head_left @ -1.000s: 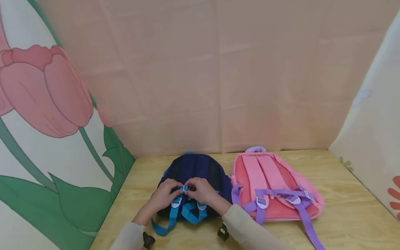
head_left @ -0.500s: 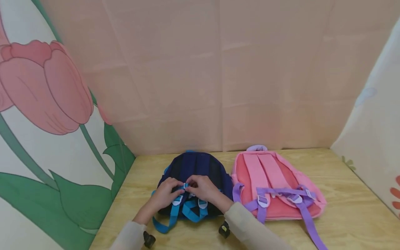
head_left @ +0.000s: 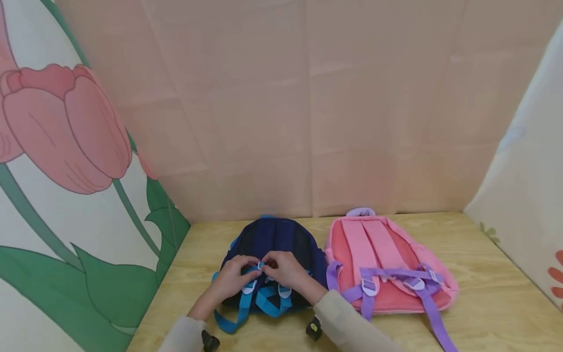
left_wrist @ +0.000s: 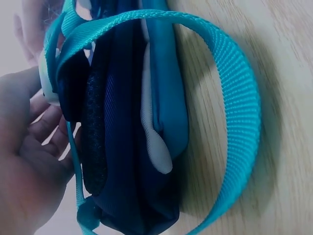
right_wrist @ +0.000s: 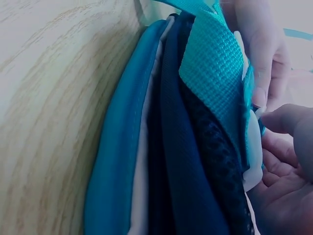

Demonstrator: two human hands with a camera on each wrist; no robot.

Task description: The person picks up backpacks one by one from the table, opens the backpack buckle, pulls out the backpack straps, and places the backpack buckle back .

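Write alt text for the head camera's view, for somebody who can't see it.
A person's left hand and right hand pinch a buckle on a blue strap, over a navy backpack on a wooden table. A pink backpack with purple straps lies to its right. Behind is a tan sheet, with a tulip picture at left.

Creased pinkish backdrop [head_left: 352,122]; wood-grain tabletop [head_left: 497,293]

Navy bkpk [head_left: 276,235], blue straps [head_left: 243,312]; pink bkpk [head_left: 389,244], purple straps [head_left: 434,315]; tulip-print panel [head_left: 66,132]
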